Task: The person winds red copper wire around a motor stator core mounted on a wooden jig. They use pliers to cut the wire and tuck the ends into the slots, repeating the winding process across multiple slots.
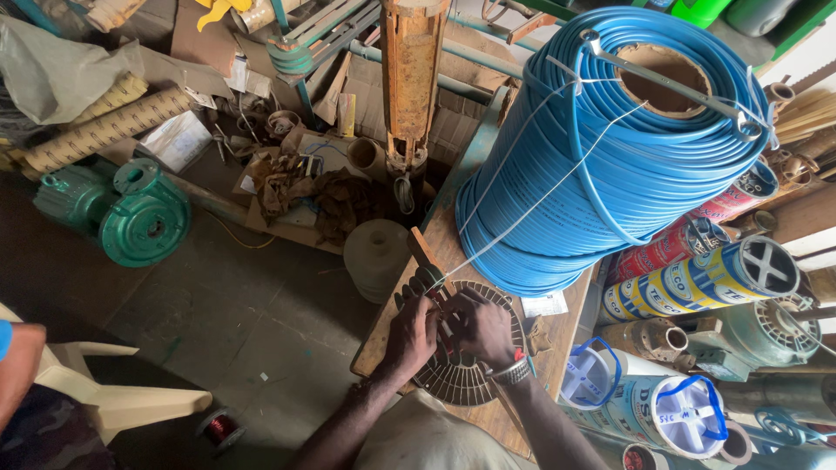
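My left hand (409, 335) and my right hand (482, 329) rest close together on a round metal fan grille (475, 383) lying on a wooden bench (557, 348). Both hands pinch a small dark slotted part (428, 280) at the grille's upper left. A thin white string (522, 218) runs from that spot up over a large coil of blue cable (610, 148) standing on the bench. A watch is on my right wrist (512, 372).
A green pump housing (131, 213) sits on the floor at left, near a rusty tube (409, 78) and scrap. Rolls of wire (697, 278) and white-blue spools (670, 409) crowd the right. Another person's arm (17, 365) and a plastic chair (113, 400) are at lower left.
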`<state>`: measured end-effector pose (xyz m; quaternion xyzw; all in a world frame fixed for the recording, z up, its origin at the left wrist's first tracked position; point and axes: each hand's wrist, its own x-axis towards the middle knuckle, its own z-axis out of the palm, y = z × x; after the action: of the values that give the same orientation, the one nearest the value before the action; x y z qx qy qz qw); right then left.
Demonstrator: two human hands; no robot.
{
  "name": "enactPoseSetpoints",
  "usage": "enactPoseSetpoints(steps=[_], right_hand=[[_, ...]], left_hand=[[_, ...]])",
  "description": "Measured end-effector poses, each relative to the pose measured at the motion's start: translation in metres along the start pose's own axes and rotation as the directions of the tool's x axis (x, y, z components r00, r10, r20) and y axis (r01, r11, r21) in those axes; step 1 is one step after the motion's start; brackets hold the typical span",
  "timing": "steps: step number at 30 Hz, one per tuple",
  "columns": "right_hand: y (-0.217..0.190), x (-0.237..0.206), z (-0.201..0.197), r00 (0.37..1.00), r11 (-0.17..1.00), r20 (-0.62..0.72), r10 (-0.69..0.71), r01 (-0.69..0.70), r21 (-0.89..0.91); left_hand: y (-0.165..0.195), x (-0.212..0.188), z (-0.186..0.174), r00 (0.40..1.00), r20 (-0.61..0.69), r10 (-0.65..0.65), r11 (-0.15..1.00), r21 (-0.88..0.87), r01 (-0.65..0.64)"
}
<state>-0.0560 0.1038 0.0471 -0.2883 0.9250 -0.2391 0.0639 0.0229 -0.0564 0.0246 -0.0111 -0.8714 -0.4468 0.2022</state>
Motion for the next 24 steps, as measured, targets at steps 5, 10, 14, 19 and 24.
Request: enactPoseSetpoints(steps=[5, 10, 14, 19, 24], right_hand=[[-0.006, -0.015, -0.003, 0.976, 0.997, -0.216, -0.031, 0.045, 0.06], [-0.02, -0.014, -0.015, 0.984, 0.995, -0.147, 0.096, -0.091, 0.042], [-0.02, -0.009, -0.014, 0.976, 0.987, -0.147, 0.16, -0.152, 0.059], [-0.013, -0.005, -0.007, 0.958, 1.0, -0.285, 0.008, -0.011, -0.01], [-0.008, -0.014, -0.014, 0.964, 0.969, -0.258, 0.07, -0.003, 0.249]], left_hand=[[0.002, 0.0, -0.002, 1.0, -0.009, 0.001, 0.999, -0.034, -0.001], [0.0, 0.0, -0.001, 1.0, -0.026, -0.01, 0.998, -0.056, 0.008], [-0.005, 0.005, 0.003, 0.997, -0.012, -0.074, 0.997, 0.003, 0.074], [-0.012, 0.009, 0.007, 0.984, 0.015, -0.175, 0.984, 0.006, 0.175], [-0.031, 0.01, 0.015, 0.847, 0.232, -0.479, 0.768, -0.357, 0.532]])
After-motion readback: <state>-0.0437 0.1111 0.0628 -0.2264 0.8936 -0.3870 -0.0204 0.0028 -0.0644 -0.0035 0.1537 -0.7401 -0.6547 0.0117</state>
